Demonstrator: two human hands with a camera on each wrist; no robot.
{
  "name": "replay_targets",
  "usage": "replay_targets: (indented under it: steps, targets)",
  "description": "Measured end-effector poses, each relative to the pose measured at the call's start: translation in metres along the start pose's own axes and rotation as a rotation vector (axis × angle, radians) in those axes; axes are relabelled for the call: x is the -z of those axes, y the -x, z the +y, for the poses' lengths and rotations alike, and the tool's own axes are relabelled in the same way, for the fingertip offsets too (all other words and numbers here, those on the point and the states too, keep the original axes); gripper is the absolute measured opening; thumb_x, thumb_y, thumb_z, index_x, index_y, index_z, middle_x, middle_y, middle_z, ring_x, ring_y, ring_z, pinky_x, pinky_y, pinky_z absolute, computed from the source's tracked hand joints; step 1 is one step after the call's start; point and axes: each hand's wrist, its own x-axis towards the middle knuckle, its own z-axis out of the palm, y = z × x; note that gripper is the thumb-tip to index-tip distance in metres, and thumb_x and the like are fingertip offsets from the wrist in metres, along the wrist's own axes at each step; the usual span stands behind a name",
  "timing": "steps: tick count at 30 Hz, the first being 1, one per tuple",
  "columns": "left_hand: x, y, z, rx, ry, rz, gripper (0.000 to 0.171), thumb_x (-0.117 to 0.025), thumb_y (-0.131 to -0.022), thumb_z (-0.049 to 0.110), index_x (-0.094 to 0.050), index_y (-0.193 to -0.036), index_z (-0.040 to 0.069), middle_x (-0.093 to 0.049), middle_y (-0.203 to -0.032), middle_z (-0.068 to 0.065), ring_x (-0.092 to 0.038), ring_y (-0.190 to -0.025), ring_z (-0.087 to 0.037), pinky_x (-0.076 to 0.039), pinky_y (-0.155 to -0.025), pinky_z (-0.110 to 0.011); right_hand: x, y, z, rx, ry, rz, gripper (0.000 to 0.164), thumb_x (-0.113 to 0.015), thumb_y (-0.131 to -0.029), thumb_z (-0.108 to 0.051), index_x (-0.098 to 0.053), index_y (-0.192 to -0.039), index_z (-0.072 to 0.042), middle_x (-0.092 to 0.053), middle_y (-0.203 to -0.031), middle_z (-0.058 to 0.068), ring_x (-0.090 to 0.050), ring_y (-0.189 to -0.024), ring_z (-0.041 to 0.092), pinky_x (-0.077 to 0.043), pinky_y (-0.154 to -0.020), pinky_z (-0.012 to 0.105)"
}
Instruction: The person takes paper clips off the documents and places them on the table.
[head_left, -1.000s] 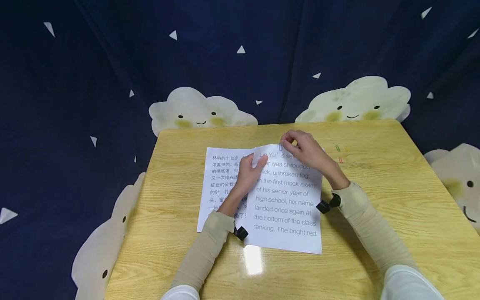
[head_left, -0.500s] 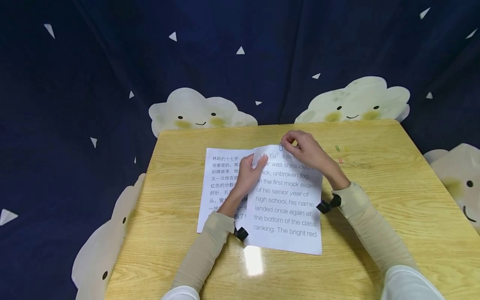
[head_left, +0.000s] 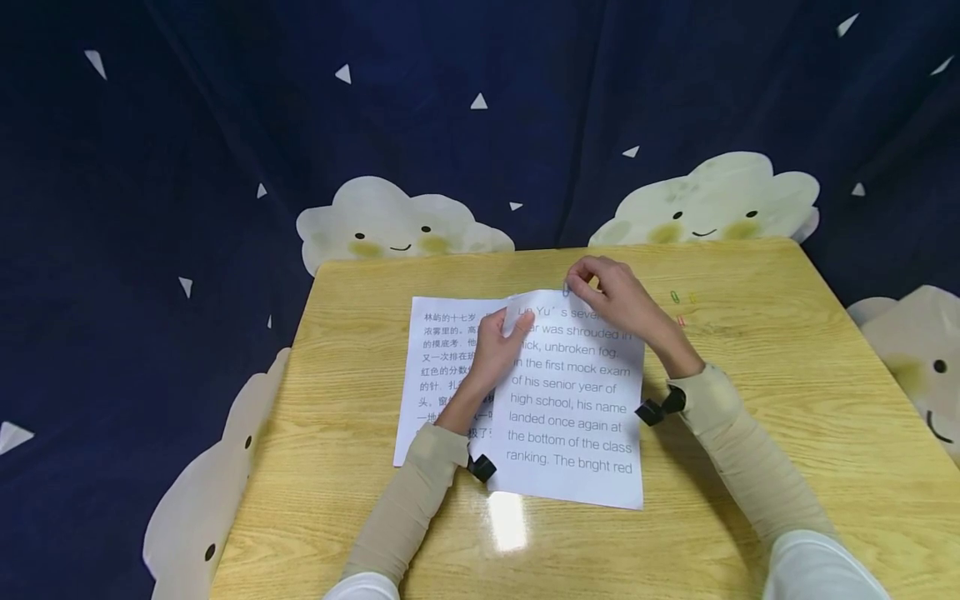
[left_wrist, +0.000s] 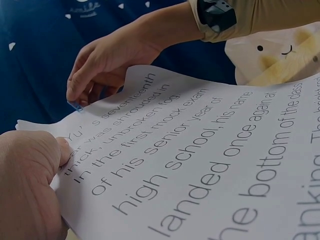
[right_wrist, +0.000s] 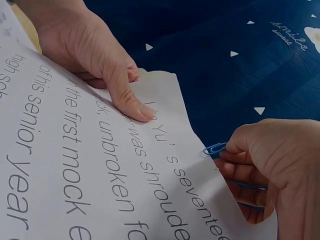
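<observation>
My left hand (head_left: 495,346) grips the upper left part of the printed English paper (head_left: 570,400), thumb lying over the text and fingers behind. Between thumb and fingertips, my right hand (head_left: 611,292) pinches a blue paper clip (right_wrist: 215,148) at the paper's top edge. In the right wrist view the clip's free end overlaps that edge. The left wrist view shows the paper raised and curving, with the clip (left_wrist: 75,106) small under the right fingertips. Part of the clip is hidden by the right hand.
A sheet of Chinese text (head_left: 435,375) lies on the wooden table (head_left: 330,500), partly under the English paper and left arm. Right of the hands lie a green paper clip (head_left: 674,297), a yellow one (head_left: 693,297) and a red one (head_left: 681,322). A dark blue curtain (head_left: 450,50) hangs behind.
My right hand has shifted slightly up and to the right with the clip, and less of the clip now shows over the paper. The left hand and paper stay nearly still.
</observation>
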Motion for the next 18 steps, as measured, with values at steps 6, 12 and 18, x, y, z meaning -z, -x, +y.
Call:
replay_targets:
  steps: [6,12,18]
  targets:
    - [0.000,0.000,0.001,0.000,0.001,0.003,0.035,-0.063,-0.106,0.035,-0.071,-0.123,0.005,-0.076,-0.083,-0.013,-0.073,-0.059,-0.022,-0.064,-0.055,-0.038,0.003,0.001,0.003,0.019,0.001,0.006,0.014,-0.063,-0.106,-0.017,-0.072,-0.102,-0.007,-0.071,-0.093,0.006,-0.058,-0.082,0.019,-0.044,-0.068,0.025]
    - [-0.001,0.001,0.002,0.005,0.010,0.002,0.035,-0.063,-0.106,0.035,-0.071,-0.123,0.005,-0.076,-0.084,-0.014,-0.073,-0.059,-0.023,-0.064,-0.056,-0.041,0.006,0.004,0.009,0.000,0.006,0.002,0.015,-0.062,-0.107,-0.017,-0.071,-0.103,-0.006,-0.070,-0.093,0.007,-0.057,-0.081,0.020,-0.043,-0.068,0.025]
    - [-0.001,0.000,-0.001,0.013,0.006,0.005,0.036,-0.063,-0.106,0.037,-0.070,-0.124,0.006,-0.076,-0.084,-0.013,-0.072,-0.058,-0.022,-0.064,-0.054,-0.041,0.010,0.009,0.012,-0.029,0.006,0.011,0.014,-0.063,-0.106,-0.017,-0.071,-0.104,-0.005,-0.069,-0.092,0.006,-0.054,-0.078,0.020,-0.041,-0.066,0.025]
